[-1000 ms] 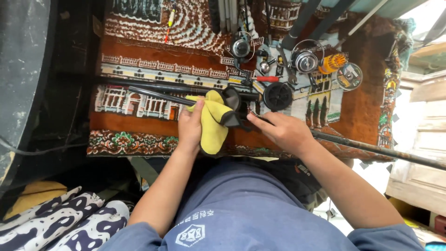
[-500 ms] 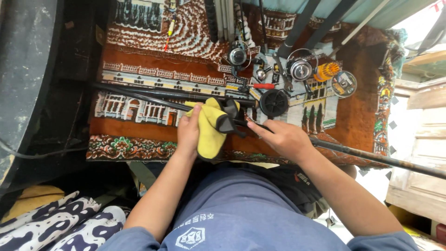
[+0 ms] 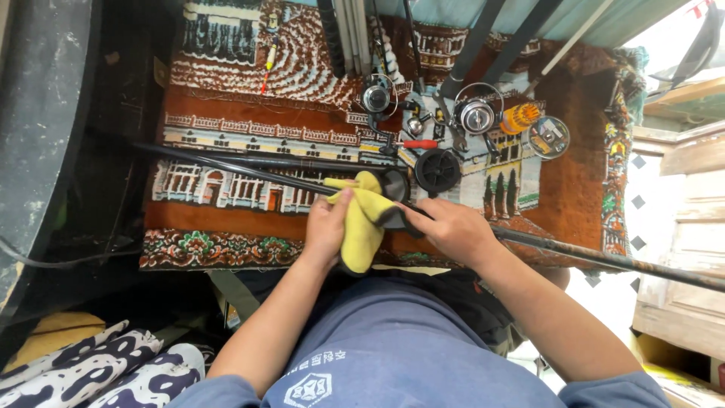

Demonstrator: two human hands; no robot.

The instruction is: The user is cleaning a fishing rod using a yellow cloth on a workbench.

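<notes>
My left hand (image 3: 326, 227) grips a yellow cloth (image 3: 361, 227) and presses it against a long dark fishing rod (image 3: 226, 165) that lies across a patterned rug. My right hand (image 3: 453, 229) holds the rod near its reel (image 3: 394, 185), just right of the cloth. The rod's thicker end (image 3: 619, 261) runs off to the right past my forearm. The cloth hides the stretch of rod under it.
The brown patterned rug (image 3: 226, 219) carries several fishing reels (image 3: 476, 115), a black spool (image 3: 438, 170), an orange spool (image 3: 519, 117), a red-handled tool (image 3: 419, 143) and more rods (image 3: 351, 34). A wooden crate (image 3: 680, 227) stands at the right; patterned fabric (image 3: 91, 370) lies at the lower left.
Both hands and the cloth have stayed on the rod near the reel, the cloth shifting only slightly. The camera view has moved a little.
</notes>
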